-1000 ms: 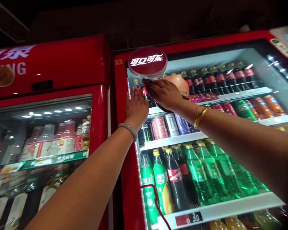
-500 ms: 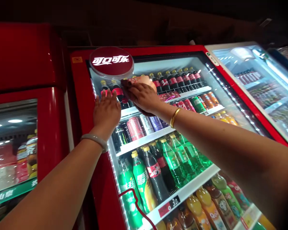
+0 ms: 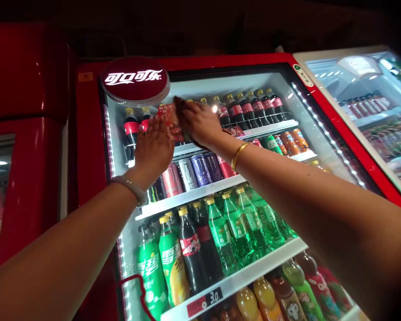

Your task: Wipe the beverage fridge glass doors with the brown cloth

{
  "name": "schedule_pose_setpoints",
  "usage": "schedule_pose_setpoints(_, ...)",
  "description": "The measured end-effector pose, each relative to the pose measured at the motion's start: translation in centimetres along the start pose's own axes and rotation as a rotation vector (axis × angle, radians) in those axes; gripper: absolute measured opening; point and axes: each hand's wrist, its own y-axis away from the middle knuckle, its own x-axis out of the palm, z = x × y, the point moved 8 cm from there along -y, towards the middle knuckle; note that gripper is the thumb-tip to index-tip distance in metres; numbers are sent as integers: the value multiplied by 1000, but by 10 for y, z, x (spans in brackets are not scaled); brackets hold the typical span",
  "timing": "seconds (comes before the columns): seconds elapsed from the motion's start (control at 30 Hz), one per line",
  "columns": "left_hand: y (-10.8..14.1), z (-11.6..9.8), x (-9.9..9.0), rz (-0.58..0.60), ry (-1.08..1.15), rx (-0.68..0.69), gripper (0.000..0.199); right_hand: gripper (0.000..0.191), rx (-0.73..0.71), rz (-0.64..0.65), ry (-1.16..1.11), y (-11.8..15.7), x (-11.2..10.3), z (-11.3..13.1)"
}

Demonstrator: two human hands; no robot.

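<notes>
A dark brown cloth, soft-edged and partly hidden, lies against the smooth glass door of a red-framed drinks cooler, just off center toward 11 o'clock. The right hand spreads flat over it, fingers extended and close together; a polished gold bangle rings the wrist. Toward 9 to 10 o'clock, the left hand is open at the glass, fingers slightly apart, a smooth grayish bangle at its wrist. A glossy round sign with white lettering glows toward 10 to 11 o'clock. Behind the glass, yellow-capped dark bottles stand toward 1 o'clock, slim metal cans near center and green plastic bottles toward 5 o'clock.
</notes>
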Motion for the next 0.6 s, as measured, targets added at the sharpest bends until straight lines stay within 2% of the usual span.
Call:
schedule_pose_setpoints(0.07, -16, -28, 11, 10, -26, -31, 66, 46, 141, -57, -13, 13, -7, -36)
schedule_pose_setpoints(0.1, -23, -42, 16, 9, -35, -38, 65, 45, 147, -67, -23, 20, -8, -45)
schedule_pose_setpoints(0.2, -37, -74, 23, -66, -42, -57, 61, 44, -20, -37, -57, 32, -5, -49)
schedule_pose_setpoints(0.27, -38, -84, 25, -118, -46, -69, 59, 44, -167, -6, -70, 31, -4, -52)
schedule_pose_setpoints(0.33, -36, -86, 27, -122, -55, -71, 60, 44, -235, 1, -77, 26, -8, -68)
schedule_pose_setpoints(0.4, -34, -85, 29, -97, -64, -71, 62, 43, -168, -44, -84, 26, -14, -95)
schedule_pose_setpoints(0.5, -35, -88, 28, -74, -87, -99, 63, 41, 28, -133, -74, 41, -22, -126)
schedule_pose_setpoints(0.53, -38, -93, 28, -73, -98, -93, 64, 41, 29, -140, -70, 47, -22, -125)
schedule_pose_setpoints(0.6, -49, -106, 29, -67, -111, -71, 66, 42, -105, -115, -76, 54, -21, -112)
